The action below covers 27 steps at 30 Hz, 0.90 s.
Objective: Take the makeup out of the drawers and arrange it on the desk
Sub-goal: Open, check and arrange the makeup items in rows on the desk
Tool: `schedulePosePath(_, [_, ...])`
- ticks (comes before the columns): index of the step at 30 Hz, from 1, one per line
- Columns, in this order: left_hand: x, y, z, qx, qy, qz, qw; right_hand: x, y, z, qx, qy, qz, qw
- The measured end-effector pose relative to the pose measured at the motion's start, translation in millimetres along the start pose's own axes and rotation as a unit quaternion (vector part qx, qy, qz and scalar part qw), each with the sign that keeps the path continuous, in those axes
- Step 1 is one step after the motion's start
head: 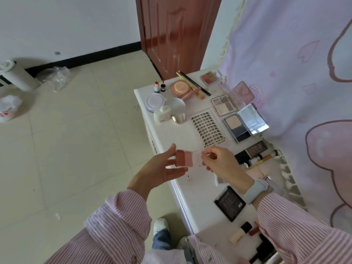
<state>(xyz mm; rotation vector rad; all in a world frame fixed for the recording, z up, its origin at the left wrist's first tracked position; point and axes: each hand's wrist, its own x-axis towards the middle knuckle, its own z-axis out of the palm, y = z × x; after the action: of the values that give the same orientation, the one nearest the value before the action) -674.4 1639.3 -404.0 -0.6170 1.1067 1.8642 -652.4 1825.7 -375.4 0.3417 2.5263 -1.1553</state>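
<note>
A small pink blush palette [183, 158] with a clear lid swung open to the right hangs over the front edge of the white desk [196, 183]. My left hand [163, 168] holds its pink base between thumb and fingers. My right hand [219, 162] pinches the clear lid. Laid out on the desk are a false-lash card [207, 128], two open eyeshadow palettes [224, 104] [238, 128], round compacts [180, 88] [155, 101], a black compact [229, 202] and small lipsticks [240, 232].
A pink cartoon curtain [295, 73] hangs along the desk's right side. A brown door [177, 35] stands behind the desk. Tiled floor lies to the left with plastic bags [55, 77] and a white cylinder [17, 77]. A brush [262, 161] and black tubes lie near the curtain.
</note>
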Motion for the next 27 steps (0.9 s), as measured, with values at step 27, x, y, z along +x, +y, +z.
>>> schedulePosePath(27, [70, 13, -18, 0.323, 0.365, 0.214, 0.846, 93, -25, 13, -0.053, 0.068, -0.036, 0.996])
